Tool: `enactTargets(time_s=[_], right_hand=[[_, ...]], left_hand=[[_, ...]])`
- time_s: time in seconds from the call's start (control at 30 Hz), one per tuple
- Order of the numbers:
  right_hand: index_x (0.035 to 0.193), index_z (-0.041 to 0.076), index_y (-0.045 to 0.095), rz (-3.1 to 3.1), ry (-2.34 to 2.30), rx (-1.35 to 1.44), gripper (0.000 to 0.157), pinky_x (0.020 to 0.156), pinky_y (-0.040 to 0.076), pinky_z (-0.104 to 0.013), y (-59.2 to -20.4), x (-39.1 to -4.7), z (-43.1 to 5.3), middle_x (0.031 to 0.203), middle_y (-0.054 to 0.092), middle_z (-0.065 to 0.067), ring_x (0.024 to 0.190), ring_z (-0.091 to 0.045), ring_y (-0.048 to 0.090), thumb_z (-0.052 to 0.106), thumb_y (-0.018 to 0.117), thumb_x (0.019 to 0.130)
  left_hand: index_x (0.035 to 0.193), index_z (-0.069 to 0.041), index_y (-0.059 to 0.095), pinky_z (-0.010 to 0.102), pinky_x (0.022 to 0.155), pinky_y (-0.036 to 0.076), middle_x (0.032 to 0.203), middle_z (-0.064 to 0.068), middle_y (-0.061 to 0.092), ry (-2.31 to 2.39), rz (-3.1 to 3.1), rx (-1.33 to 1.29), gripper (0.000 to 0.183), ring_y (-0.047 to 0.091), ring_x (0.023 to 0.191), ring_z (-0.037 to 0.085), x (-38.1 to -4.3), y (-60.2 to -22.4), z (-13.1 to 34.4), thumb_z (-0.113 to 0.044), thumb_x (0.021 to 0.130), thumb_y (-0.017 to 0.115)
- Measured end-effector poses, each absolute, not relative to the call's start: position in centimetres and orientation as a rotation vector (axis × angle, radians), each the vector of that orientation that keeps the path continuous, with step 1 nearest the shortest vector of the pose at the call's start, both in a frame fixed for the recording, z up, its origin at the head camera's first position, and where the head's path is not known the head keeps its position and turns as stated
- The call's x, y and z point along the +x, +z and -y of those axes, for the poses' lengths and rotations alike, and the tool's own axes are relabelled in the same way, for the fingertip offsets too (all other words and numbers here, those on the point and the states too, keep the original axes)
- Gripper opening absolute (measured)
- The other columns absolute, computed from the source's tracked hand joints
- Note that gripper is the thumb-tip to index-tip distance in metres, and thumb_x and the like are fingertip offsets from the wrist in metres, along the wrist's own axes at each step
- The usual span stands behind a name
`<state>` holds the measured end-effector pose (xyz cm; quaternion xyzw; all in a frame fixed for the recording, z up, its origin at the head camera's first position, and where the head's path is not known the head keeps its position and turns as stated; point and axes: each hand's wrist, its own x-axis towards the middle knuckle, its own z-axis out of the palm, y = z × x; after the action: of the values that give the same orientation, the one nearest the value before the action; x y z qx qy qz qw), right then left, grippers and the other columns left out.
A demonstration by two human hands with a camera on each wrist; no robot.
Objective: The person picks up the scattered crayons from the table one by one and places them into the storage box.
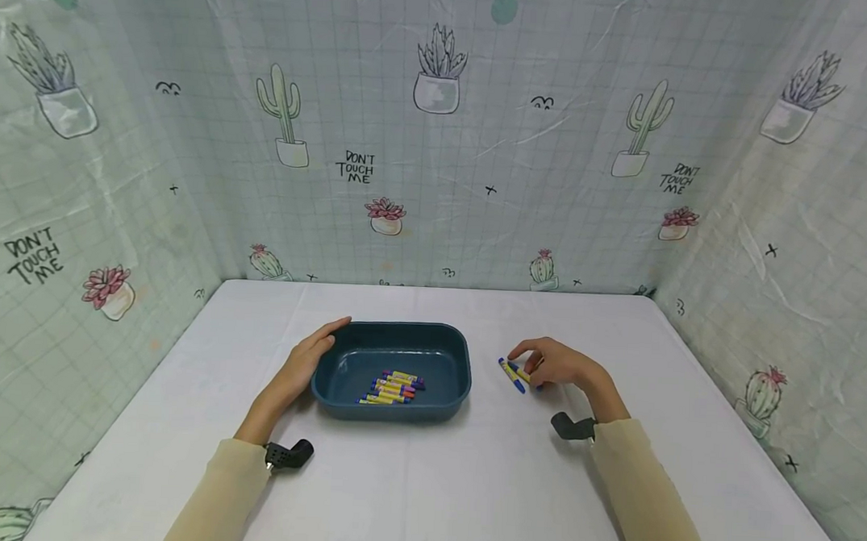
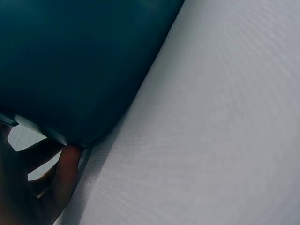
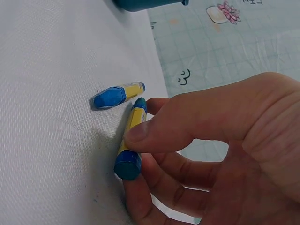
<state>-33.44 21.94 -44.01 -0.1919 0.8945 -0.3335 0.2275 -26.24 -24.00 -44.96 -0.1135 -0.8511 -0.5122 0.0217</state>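
My right hand point(image 1: 556, 363) pinches a crayon point(image 3: 133, 138) in a blue and yellow wrapper between thumb and fingers, low over the white cloth. A second crayon point(image 3: 117, 95), blue-tipped, lies just beyond it; in the head view this loose crayon point(image 1: 512, 376) is left of my fingers. My left hand point(image 1: 302, 366) rests against the left side of a dark teal bin point(image 1: 464, 357), fingers stretched along its far left corner. The left wrist view shows the thumb point(image 2: 68, 171) touching the bin's outer wall point(image 2: 75, 61). Inside the bin, several crayons point(image 1: 394, 388) lie in a loose row.
The bin stands on a white-covered table point(image 1: 424, 488), left of the loose crayon. A printed cactus-pattern curtain point(image 1: 452, 174) encloses the back and both sides. Dark wrist cameras point(image 1: 291, 455) stick out inward from both cuffs, close above the tabletop.
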Motion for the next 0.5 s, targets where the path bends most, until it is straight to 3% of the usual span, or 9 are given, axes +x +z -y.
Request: enactTargets(time_s=[0.27,0.5], right_hand=[[0.131,0.005,0.066,-2.477,-0.943,-0.509,0.052,0.073,0.05,-0.03,-44.11,-33.67,-21.98,0.108,0.066,-0.015,0.092,-0.024,0.059,-0.006,0.064,0.08],[0.14,0.005,0.06,-2.495,-0.967,-0.499,0.059,0.077,0.052,-0.031,-44.12,-33.71,-21.84,0.117,0.067,-0.019,0.099,-0.026,0.061,-0.006,0.063,0.082]], left_hand=[[0.157,-0.006,0.042,0.065,0.128,0.017,0.165,0.019,0.037,-1.573,2.639,-0.367,0.047,0.026,0.157,0.043,-26.43,-45.1,24.1,-0.013,0.112,0.033],[0.157,-0.005,0.042,0.064,0.128,0.017,0.165,0.018,0.038,-1.559,2.654,-0.356,0.047,0.026,0.157,0.043,-26.21,-44.75,23.97,-0.014,0.112,0.033]])
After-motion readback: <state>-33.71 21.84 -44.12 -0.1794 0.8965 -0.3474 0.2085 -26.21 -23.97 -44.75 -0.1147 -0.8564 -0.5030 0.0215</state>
